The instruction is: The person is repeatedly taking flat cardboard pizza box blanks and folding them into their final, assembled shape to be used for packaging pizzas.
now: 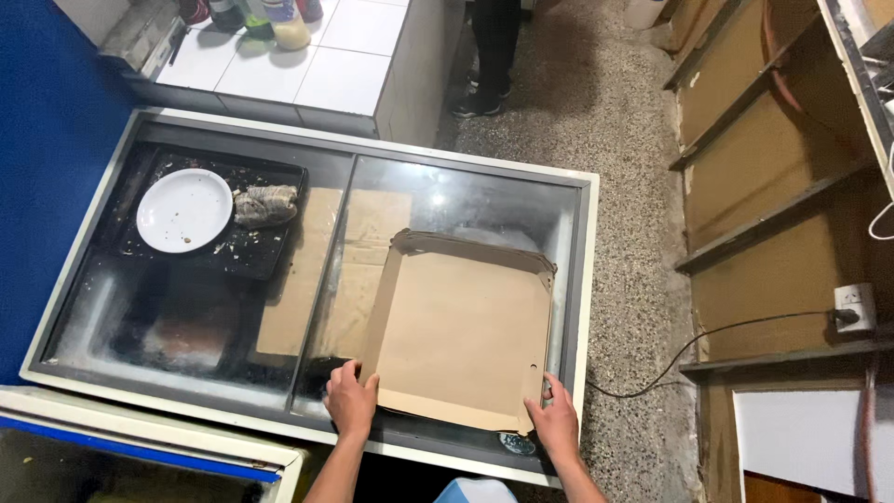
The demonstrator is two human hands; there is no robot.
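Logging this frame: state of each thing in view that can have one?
Box: open, empty, flat on freezer lid.
Left hand: gripping box's near left corner.
Right hand: gripping box's near right corner.
Freezer: glass lids shut.
Plate: empty bar crumbs, on black tray.
Tray: crumb-strewn, a cloth on it.
Socket: plug in, cable trailing to floor.

A white plate (184, 210) and a crumpled grey cloth (265, 205) are lying on a black tray (244, 256) on the glass-topped chest freezer (587, 279), while bottles (279, 20) are standing on the white tiled counter (345, 79) behind, and a person's dark shoes (477, 101) are showing on the speckled floor (615, 112).
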